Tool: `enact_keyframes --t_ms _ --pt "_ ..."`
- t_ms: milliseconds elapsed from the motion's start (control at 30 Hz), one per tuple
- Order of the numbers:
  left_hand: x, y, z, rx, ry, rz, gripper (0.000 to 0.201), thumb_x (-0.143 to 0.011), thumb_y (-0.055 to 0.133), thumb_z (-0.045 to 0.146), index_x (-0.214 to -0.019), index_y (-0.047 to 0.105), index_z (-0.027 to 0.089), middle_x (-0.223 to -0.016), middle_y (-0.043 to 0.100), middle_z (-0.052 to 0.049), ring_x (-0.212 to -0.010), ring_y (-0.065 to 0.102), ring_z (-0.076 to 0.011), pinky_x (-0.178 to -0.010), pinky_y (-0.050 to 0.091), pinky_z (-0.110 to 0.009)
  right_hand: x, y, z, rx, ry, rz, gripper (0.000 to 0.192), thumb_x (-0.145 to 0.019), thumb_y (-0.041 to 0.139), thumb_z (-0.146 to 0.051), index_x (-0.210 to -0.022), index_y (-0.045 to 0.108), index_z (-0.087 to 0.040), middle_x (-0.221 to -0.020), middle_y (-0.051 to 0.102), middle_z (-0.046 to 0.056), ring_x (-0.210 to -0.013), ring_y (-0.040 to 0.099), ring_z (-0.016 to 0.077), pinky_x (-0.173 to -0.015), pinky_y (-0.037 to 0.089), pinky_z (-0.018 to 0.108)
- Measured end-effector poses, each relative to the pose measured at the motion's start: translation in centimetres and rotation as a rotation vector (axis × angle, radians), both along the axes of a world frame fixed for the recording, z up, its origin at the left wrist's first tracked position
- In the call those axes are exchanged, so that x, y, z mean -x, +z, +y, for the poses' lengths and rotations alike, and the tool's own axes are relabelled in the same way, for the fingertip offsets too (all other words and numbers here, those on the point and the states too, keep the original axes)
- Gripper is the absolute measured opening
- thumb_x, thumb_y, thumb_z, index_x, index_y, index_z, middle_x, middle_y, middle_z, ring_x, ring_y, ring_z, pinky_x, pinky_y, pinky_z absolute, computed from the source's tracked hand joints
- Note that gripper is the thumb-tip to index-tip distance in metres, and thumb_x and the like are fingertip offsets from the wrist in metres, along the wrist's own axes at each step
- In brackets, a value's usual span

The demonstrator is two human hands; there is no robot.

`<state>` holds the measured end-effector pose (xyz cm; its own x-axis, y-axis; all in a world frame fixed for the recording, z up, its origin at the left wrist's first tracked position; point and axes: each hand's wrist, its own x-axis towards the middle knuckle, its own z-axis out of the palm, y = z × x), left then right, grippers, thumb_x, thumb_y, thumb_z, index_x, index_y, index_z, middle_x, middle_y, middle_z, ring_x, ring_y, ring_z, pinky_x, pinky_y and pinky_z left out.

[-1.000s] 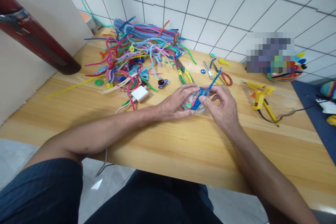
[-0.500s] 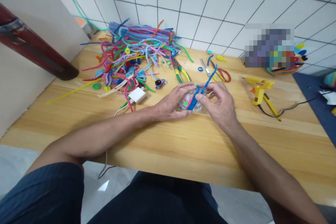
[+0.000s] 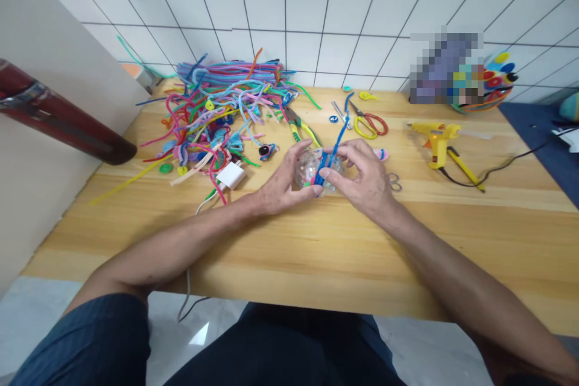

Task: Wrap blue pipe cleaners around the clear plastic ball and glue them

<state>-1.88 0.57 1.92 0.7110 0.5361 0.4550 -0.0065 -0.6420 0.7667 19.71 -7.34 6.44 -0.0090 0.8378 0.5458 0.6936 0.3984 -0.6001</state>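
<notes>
A small clear ball (image 3: 309, 167) with coloured bits inside rests on the wooden table (image 3: 316, 241) between both hands. My left hand (image 3: 283, 184) cups its left side. My right hand (image 3: 362, 178) pinches a blue pipe cleaner (image 3: 332, 148) that wraps over the ball; its free end sticks up and away toward the wall.
A big heap of coloured pipe cleaners (image 3: 221, 99) fills the back left. A white charger (image 3: 230, 175), pliers (image 3: 299, 126), scissors (image 3: 368, 122) and a yellow glue gun (image 3: 436, 140) with its cord lie behind and to the right. A dark red bar (image 3: 58, 120) juts in from the left.
The view has tilted up and shifted, so the table sits lower in frame. Both hands stay on the ball, and the right-hand fingers have moved down along the blue pipe cleaner.
</notes>
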Motion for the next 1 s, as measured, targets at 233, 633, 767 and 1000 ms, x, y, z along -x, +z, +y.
enact_keyframes --t_ms 233,633,767,1000 --pt "0.0 0.8 -0.4 0.026 0.044 0.064 0.081 -0.096 0.074 0.057 -0.159 0.039 0.021 -0.154 0.055 -0.018 -0.142 0.059 -0.0344 -0.124 0.049 -0.056 0.1 -0.5 0.1 -0.096 0.025 -0.032 0.025 -0.096 0.076 -0.046 -0.11 0.074 -0.026 -0.104 0.069 0.007 -0.1 0.067 0.0275 -0.089 0.057 0.046" --pt "-0.2 -0.4 0.0 -0.178 0.148 -0.098 0.111 -0.083 0.088 0.061 -0.168 0.021 0.034 -0.177 0.024 -0.018 -0.165 0.028 -0.0417 -0.128 0.042 -0.065 -0.3 -1.6 0.4 -0.234 0.06 -0.123 0.026 -0.096 0.078 -0.045 -0.112 0.07 -0.027 -0.107 0.069 0.008 -0.1 0.067 0.028 -0.087 0.059 0.046" --pt "-0.1 -0.3 0.1 -0.088 0.283 -0.204 0.073 -0.098 0.071 0.06 -0.159 0.04 0.033 -0.166 0.041 -0.015 -0.154 0.046 -0.0339 -0.118 0.052 -0.056 -0.2 -1.5 0.3 -0.259 0.071 -0.129 0.025 -0.096 0.078 -0.04 -0.116 0.07 -0.027 -0.108 0.069 0.009 -0.101 0.068 0.0281 -0.087 0.059 0.046" --pt "-0.5 0.0 1.9 0.224 0.497 -0.29 0.034 -0.104 0.064 0.054 -0.103 0.073 0.022 -0.092 0.071 -0.002 -0.087 0.068 -0.0166 -0.087 0.059 -0.035 -0.3 -1.5 0.3 -0.255 0.071 -0.144 0.027 -0.095 0.08 -0.036 -0.119 0.07 -0.027 -0.11 0.071 0.009 -0.101 0.068 0.0283 -0.088 0.059 0.047"
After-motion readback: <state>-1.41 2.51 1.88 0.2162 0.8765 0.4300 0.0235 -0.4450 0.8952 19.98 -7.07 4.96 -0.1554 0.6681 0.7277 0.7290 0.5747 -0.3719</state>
